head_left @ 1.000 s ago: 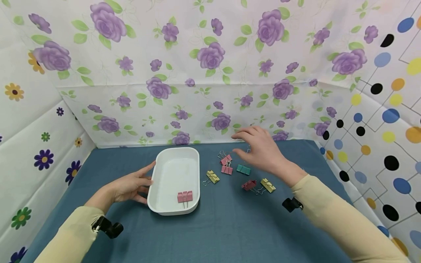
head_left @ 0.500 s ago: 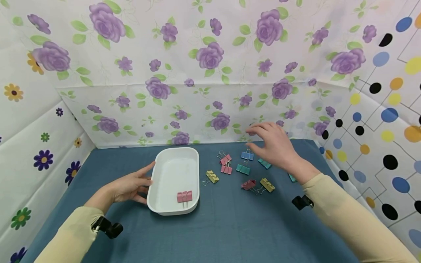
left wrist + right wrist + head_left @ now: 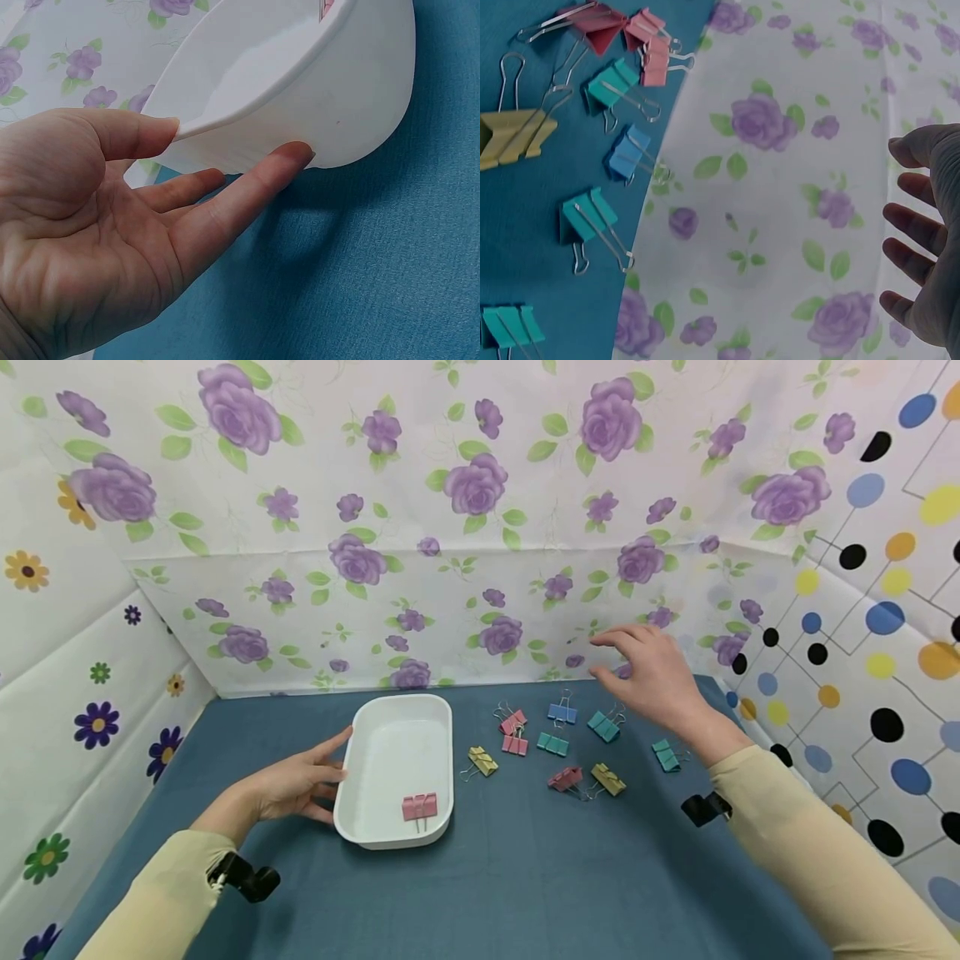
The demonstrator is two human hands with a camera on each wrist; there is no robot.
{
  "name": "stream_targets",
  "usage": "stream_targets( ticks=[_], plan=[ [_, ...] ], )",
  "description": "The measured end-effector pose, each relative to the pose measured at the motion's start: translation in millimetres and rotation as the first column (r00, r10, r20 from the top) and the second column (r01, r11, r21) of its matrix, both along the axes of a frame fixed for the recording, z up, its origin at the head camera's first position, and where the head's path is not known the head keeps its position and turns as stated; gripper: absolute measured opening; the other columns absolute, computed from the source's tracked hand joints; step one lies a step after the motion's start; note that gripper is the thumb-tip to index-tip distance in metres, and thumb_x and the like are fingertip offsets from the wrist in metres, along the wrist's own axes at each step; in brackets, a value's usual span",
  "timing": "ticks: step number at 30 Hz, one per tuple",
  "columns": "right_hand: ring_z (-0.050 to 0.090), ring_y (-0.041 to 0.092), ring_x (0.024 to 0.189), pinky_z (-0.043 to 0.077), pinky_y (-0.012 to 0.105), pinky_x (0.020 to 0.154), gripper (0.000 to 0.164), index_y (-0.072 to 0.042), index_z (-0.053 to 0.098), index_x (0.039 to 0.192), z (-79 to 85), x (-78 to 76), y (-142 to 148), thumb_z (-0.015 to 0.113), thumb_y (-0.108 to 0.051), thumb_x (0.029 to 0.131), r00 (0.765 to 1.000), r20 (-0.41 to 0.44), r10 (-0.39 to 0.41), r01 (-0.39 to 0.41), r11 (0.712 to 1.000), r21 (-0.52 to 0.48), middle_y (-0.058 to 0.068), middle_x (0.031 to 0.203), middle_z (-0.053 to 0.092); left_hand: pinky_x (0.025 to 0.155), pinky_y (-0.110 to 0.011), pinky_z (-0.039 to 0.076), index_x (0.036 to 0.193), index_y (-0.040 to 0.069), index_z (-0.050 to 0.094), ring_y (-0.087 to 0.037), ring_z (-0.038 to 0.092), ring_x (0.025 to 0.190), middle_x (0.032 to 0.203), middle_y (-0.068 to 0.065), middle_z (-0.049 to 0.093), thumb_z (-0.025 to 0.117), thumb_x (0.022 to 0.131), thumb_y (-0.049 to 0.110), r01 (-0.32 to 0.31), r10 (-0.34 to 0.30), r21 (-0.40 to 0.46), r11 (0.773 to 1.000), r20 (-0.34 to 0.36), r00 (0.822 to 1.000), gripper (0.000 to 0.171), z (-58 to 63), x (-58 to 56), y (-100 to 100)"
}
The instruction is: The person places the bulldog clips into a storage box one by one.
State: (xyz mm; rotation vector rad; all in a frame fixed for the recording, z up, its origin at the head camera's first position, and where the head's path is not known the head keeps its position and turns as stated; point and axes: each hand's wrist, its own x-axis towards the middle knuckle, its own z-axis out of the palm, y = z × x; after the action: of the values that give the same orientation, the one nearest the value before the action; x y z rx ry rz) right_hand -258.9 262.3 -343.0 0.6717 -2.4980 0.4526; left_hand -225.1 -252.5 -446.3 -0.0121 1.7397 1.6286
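Note:
My left hand [image 3: 296, 787] rests its fingertips against the left side of a white rectangular tray [image 3: 342, 806]. In the left wrist view, one fingertip [image 3: 166, 133] is at the rim and others meet the outer wall, with the fingers fairly straight. Inside the tray, near its front end, lies a pink binder clip [image 3: 419, 807]. My right hand [image 3: 652, 681] holds nothing and hovers above the table's back right, fingers loosely bent and spread from the thumb. Closest to it is a teal binder clip [image 3: 604, 727].
Several more binder clips lie right of the tray: a blue one [image 3: 562, 713], teal one [image 3: 552, 744], another teal one [image 3: 666, 756], yellow ones [image 3: 482, 762] [image 3: 607, 779], a dark red one [image 3: 566, 778] and two pink ones [image 3: 514, 745]. Patterned cloth walls [image 3: 420, 527] enclose the blue tabletop [image 3: 510, 877].
My right hand has moved rightward and slightly up, uncovering the blue clip and two teal clips. My left hand and the tray have stayed put.

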Motion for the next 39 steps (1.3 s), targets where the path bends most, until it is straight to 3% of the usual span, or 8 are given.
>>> stream_targets(
  ticks=[22,30,39],
  plan=[
    [0.043,0.034,0.115,0.03,0.057,0.093,0.035,-0.018,0.063,0.118,-9.8,-12.0,40.0,0.066,-0.034,0.086,0.991,0.054,-0.123,0.123,0.992,0.002,0.008,0.12,0.057,0.077,-0.056,0.048,0.145,0.049,0.0,-0.042,0.049,0.114,0.15,-0.022,0.012,0.046,0.099,0.016,0.007,-0.007,-0.001,1.0,0.0,1.0,0.073,1.3,-0.2,0.6],
    [0.039,0.037,0.118,0.025,0.062,0.094,0.034,-0.022,0.062,0.119,-17.9,-12.3,56.9,0.065,-0.034,0.087,0.976,0.118,-0.182,0.182,0.983,0.014,0.009,0.124,0.053,0.077,-0.056,0.048,0.145,0.05,0.0,-0.043,0.05,0.114,0.148,-0.024,0.016,0.047,0.099,0.016,0.004,-0.004,0.0,1.0,-0.001,1.0,0.074,0.9,-0.7,0.9],
    [0.041,0.039,0.115,0.026,0.062,0.092,0.035,-0.017,0.062,0.117,-29.3,-12.3,75.1,0.061,-0.037,0.089,0.96,0.149,-0.238,0.235,0.971,0.039,0.012,0.121,0.054,0.077,-0.056,0.048,0.145,0.05,-0.001,-0.042,0.049,0.115,0.149,-0.024,0.014,0.044,0.1,0.015,0.0,0.0,0.006,1.0,0.003,1.0,0.073,-0.3,-0.2,-0.2]
  ],
)
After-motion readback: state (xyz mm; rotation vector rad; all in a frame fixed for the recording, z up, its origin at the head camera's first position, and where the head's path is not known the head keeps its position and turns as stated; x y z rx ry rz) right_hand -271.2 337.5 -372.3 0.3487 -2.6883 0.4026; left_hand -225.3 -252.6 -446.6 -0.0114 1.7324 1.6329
